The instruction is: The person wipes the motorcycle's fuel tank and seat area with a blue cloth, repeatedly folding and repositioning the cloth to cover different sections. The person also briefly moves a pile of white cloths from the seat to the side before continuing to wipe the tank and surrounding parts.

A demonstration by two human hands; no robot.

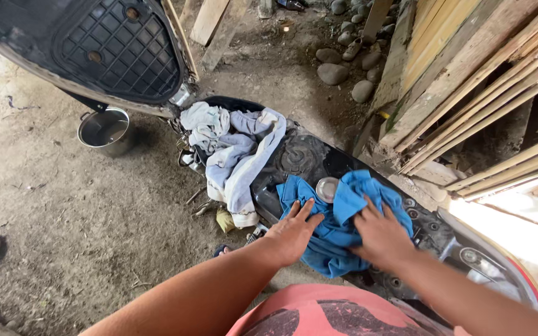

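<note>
A crumpled blue cloth (344, 205) lies over the black under-seat compartment of a scooter (303, 158). My left hand (292, 233) rests flat on the cloth's left part, fingers spread. My right hand (380, 235) presses on the cloth's right part, fingers partly bunching the fabric. A round silver cap (326, 188) shows through a gap in the cloth just beyond both hands. The raised black seat (110, 50) with its gridded underside stands at the upper left.
A pale grey-white towel (235, 155) drapes over the compartment's far end. A metal pot (106, 130) stands on the dirt floor at left. Wooden planks (468, 87) lean at right, with rounded stones (334, 73) behind. Small debris lies under the scooter.
</note>
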